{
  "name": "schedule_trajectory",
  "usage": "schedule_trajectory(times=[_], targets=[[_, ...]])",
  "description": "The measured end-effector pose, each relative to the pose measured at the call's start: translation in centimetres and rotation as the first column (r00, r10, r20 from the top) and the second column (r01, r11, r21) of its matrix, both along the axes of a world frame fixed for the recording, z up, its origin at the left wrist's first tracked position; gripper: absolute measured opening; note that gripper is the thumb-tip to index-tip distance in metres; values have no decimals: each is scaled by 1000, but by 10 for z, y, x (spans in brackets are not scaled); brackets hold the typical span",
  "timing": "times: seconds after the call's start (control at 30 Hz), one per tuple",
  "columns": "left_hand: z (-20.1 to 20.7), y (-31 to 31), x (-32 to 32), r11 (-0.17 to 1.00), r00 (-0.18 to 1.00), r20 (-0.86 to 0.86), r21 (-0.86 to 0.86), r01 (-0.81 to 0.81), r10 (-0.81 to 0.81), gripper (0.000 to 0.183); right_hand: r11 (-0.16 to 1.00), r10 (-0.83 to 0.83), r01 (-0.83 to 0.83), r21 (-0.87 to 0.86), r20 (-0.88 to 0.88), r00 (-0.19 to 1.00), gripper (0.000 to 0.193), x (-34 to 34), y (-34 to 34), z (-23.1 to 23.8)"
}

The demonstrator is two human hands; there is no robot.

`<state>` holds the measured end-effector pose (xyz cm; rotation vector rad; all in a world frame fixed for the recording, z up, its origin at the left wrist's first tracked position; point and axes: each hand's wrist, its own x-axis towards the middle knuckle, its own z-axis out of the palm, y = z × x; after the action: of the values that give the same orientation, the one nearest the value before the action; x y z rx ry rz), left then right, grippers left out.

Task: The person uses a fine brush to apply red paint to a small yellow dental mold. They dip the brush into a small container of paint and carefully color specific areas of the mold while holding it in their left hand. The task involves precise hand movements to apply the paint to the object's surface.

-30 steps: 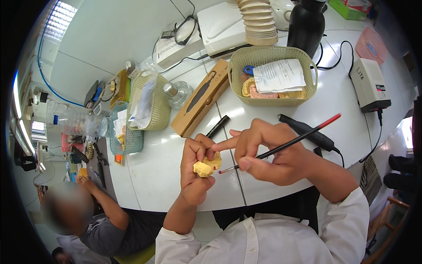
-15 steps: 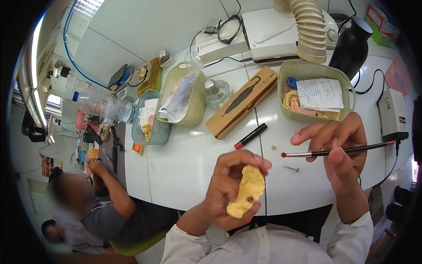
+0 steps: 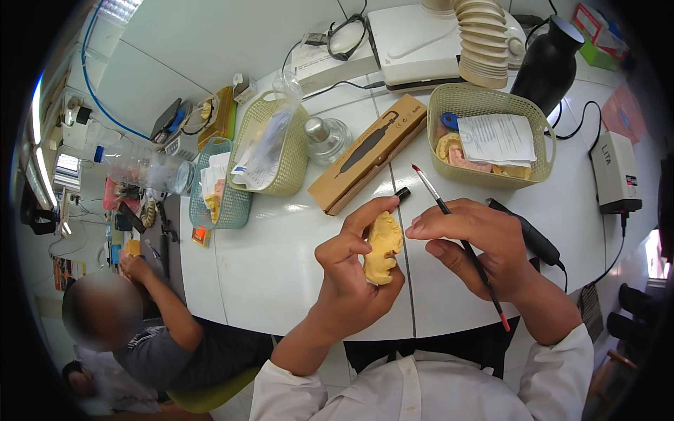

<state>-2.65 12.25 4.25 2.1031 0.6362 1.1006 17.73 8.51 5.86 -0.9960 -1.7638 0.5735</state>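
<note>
My left hand (image 3: 354, 270) grips a yellow dental cast (image 3: 383, 245) between thumb and fingers, with its toothed edge facing right. In my right hand (image 3: 488, 245) a thin paintbrush (image 3: 474, 263) is held slanting between the fingers, its red-wetted tip pointing up and away, its red handle end down by the wrist. The right fingertips come very close to the cast; I cannot tell if they touch it. Past my left fingertips shows the black end of a marker (image 3: 402, 194), the rest hidden. A black handpiece (image 3: 530, 235) lies behind the right hand.
A cardboard box (image 3: 368, 154) lies across the table beyond my hands. Baskets with casts and papers stand around: a green one (image 3: 484, 179) at right, another green (image 3: 284, 168) and a blue one (image 3: 235, 210) at left. A glass bottle (image 3: 328, 144) sits between. A co-worker (image 3: 165, 337) sits at left.
My right hand has moved left toward the cast, and the paintbrush has swung from nearly level to steeply slanted, tip up. The cast has risen and turned in my left hand.
</note>
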Motion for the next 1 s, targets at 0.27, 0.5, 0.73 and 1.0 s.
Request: schedule_trajectory(times=[0.27,0.5,0.73,1.0], targets=[[6,-2,-3,992,995,-74,-108,66,-74,51,990,-8,-22,-141,-206,979,24,-3,1,-9],[4,-4,-4,980,995,-63,190,-59,73,47,994,101,-108,-27,-201,974,27,6,1,3],[0,-7,-7,930,983,-43,334,-152,176,34,992,110,-93,90,-199,974,14,2,5,-3],[-1,-3,-4,924,980,-84,358,-138,179,39,996,90,-79,53,-258,962,25,10,0,4]])
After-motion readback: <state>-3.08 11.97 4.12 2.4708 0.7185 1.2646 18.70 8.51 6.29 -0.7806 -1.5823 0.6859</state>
